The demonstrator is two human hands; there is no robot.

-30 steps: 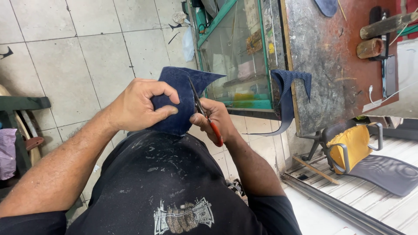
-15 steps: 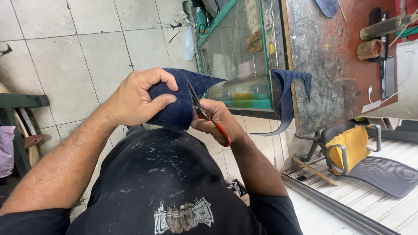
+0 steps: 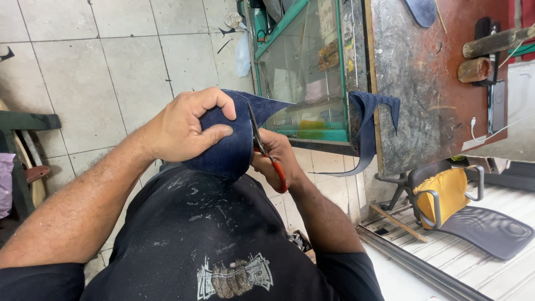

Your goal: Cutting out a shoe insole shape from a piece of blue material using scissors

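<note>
My left hand (image 3: 184, 127) pinches a dark blue piece of suede-like material (image 3: 231, 145), curling it over my lap, thumb on its upper edge. My right hand (image 3: 276, 161) works a pair of scissors (image 3: 262, 146) with orange-red handles; the blades are set into the blue piece near its pointed upper corner. Both hands hover above my dark apron (image 3: 206, 223), which is speckled with pale marks.
A second dark blue cut piece (image 3: 370, 125) hangs off the edge of a worn workbench (image 3: 429, 83). A glass display case with a green frame (image 3: 304, 72) stands ahead. A stool with a yellow cushion (image 3: 443, 195) is at the right, on tiled floor (image 3: 111, 61).
The scissors have advanced further along the blue piece. My left hand has curled the material more and shifted slightly down and right.
</note>
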